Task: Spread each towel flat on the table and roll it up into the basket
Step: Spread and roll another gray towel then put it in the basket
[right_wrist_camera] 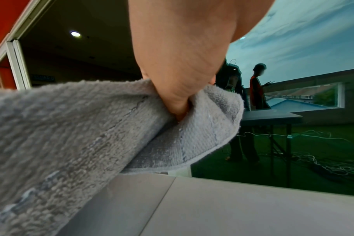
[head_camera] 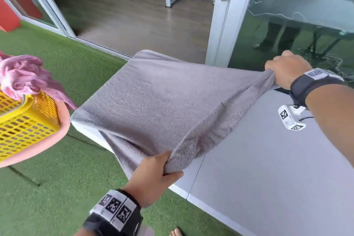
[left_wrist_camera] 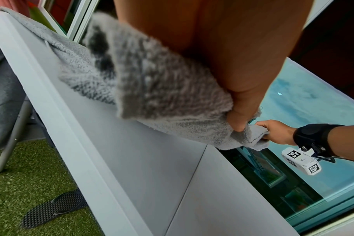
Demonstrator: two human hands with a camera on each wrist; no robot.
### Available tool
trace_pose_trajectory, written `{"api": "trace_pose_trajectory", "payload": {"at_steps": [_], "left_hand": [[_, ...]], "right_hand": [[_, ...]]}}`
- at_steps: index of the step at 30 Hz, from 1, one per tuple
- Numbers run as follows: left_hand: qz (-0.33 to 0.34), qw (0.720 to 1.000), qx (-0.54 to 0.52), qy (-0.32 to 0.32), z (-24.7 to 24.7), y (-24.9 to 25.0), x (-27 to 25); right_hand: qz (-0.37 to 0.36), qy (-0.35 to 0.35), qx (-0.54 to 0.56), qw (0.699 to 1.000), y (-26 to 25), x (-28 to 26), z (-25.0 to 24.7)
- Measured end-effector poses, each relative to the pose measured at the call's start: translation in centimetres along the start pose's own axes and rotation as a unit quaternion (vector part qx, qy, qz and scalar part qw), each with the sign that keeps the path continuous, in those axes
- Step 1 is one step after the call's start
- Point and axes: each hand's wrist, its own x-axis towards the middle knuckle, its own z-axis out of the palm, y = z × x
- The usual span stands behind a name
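Glass door behind; only head view shows yellow basket (head_camera: 28,120), pink towel (head_camera: 24,78).

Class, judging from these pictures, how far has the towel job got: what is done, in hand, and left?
Done: nothing rolled is visible. In hand: the left hand and right hand each grip a corner of the grey towel, stretching it over the table. Left: flatten, roll, basket it; a pink towel waits unrolled in the yellow basket.

Green turf (head_camera: 57,178) covers the ground. Sliding glass door (head_camera: 222,15) stands open onto a wood floor (head_camera: 143,19). Dark sandal (left_wrist_camera: 55,207) lies on the turf below the table edge. A second table (right_wrist_camera: 273,117) stands well apart, cables (right_wrist_camera: 323,167) on the ground beside it, a person (right_wrist_camera: 258,89) behind it.
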Motion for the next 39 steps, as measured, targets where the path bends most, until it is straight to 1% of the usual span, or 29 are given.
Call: {"api": "trace_pose_trajectory", "payload": {"at_steps": [5,11,13,16,18,23,25,27,29,31,35,39], "left_hand": [[-0.002,1.0,-0.006,0.023,2.4,2.3,-0.1],[-0.004,0.997,0.024,0.071,6.9,7.4,0.0],[-0.01,0.995,0.036,0.087,8.8,9.5,-0.1],[-0.048,0.991,0.062,0.111,12.1,12.7,-0.4],[-0.07,0.988,0.068,0.118,14.3,14.7,-0.8],[-0.093,0.983,0.089,0.131,19.2,18.9,-2.0],[-0.106,0.983,0.088,0.12,20.8,20.0,-2.4],[-0.116,0.985,0.088,0.092,22.3,20.5,-2.6],[-0.118,0.988,0.076,0.064,23.5,20.9,-2.7],[-0.113,0.99,0.067,0.052,24.3,21.1,-2.8],[-0.098,0.994,0.021,0.043,24.8,21.3,-2.9],[-0.106,0.992,0.027,0.056,25.2,21.2,-3.9]], "right_hand": [[0.007,0.045,0.005,0.999,3.4,-1.9,1.0],[0.005,0.08,0.006,0.997,9.4,-3.5,4.5],[-0.005,0.081,0.013,0.997,11.9,-4.0,5.8],[-0.029,0.077,0.016,0.996,15.7,-4.7,8.0],[-0.043,0.075,0.037,0.996,17.9,-5.6,9.6],[-0.044,0.048,0.046,0.997,21.5,-7.4,12.7],[-0.04,0.038,0.065,0.996,22.4,-8.2,13.9],[-0.039,0.029,0.077,0.996,22.9,-9.1,14.9],[-0.039,0.025,0.066,0.997,23.5,-9.9,15.7],[-0.041,0.019,0.06,0.997,24.0,-10.8,16.3],[-0.042,0.027,0.079,0.996,25.2,-11.9,17.0],[-0.032,0.011,0.068,0.997,25.1,-12.7,16.3]]}}
